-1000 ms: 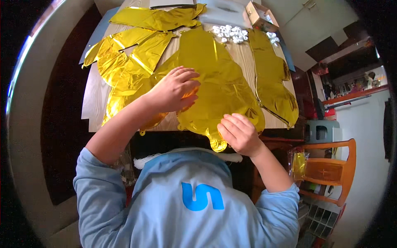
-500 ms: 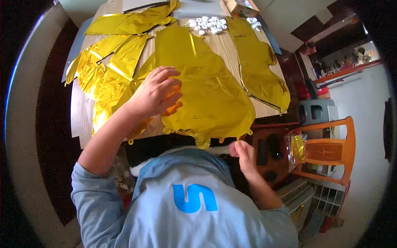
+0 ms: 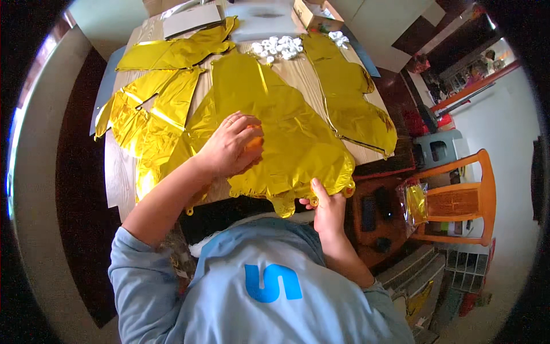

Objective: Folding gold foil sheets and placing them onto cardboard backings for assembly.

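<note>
A large flat gold foil balloon (image 3: 269,123) lies across the middle of the table, its near edge hanging over the front. My right hand (image 3: 327,211) pinches that near edge at its right corner, thumb on top and fingers underneath, beside small ring-like tabs. Over the balloon's left part is my left hand (image 3: 234,143), fingers bent and a little apart, with nothing visible in them. An orange reflection of it shows in the foil; whether the fingertips touch cannot be seen. More gold foil balloons lie flat to the left (image 3: 154,109) and right (image 3: 346,94).
Several white curled pieces (image 3: 278,48) lie in a pile at the far side of the wooden table (image 3: 123,172). Behind them stand an open cardboard box (image 3: 317,14) and a pale flat box (image 3: 192,22). At right, a wooden chair (image 3: 484,195) holds a clear packet with gold foil (image 3: 416,202).
My right hand has moved up and left from beside the corner and taken hold of the balloon's near edge. My left hand has shifted right and slightly nearer. The whole view has tilted a little.
</note>
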{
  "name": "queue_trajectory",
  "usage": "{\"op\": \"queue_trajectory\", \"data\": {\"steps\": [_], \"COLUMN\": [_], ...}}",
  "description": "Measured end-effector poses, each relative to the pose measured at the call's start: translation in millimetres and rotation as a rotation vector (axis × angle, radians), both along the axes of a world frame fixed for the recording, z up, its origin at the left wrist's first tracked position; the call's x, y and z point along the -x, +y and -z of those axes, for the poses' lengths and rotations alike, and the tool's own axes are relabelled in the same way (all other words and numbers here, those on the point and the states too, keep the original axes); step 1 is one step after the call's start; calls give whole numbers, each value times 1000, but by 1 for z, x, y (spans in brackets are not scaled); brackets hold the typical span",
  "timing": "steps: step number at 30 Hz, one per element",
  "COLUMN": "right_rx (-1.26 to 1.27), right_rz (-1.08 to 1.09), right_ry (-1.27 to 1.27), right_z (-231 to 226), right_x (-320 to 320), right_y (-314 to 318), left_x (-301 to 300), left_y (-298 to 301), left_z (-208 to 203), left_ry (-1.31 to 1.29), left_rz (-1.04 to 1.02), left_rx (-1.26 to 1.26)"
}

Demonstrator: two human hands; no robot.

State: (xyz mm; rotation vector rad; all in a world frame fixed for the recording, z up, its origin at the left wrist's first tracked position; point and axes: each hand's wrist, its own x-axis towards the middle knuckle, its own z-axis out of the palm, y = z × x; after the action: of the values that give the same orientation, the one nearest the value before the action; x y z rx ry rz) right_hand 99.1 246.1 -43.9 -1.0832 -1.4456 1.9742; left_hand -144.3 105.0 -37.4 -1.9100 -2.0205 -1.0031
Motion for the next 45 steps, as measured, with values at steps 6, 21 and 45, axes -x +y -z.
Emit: {"op": "queue_trajectory", "data": {"steps": [6, 21, 45], "right_rx": [7, -950, -358], "right_rz": [18, -58, -223], "right_ry": [-1, -51, 267], "right_z": [0, -22, -25], "right_x": [1, 11, 31], "right_y": [4, -15, -14], "left_x": [0, -7, -2], "left_y": [8, 11, 6], "left_z": [10, 12, 2], "left_ry": [-97, 48, 120], "left_rz": [72, -35, -5], "left_rx": [57, 118, 317]}}
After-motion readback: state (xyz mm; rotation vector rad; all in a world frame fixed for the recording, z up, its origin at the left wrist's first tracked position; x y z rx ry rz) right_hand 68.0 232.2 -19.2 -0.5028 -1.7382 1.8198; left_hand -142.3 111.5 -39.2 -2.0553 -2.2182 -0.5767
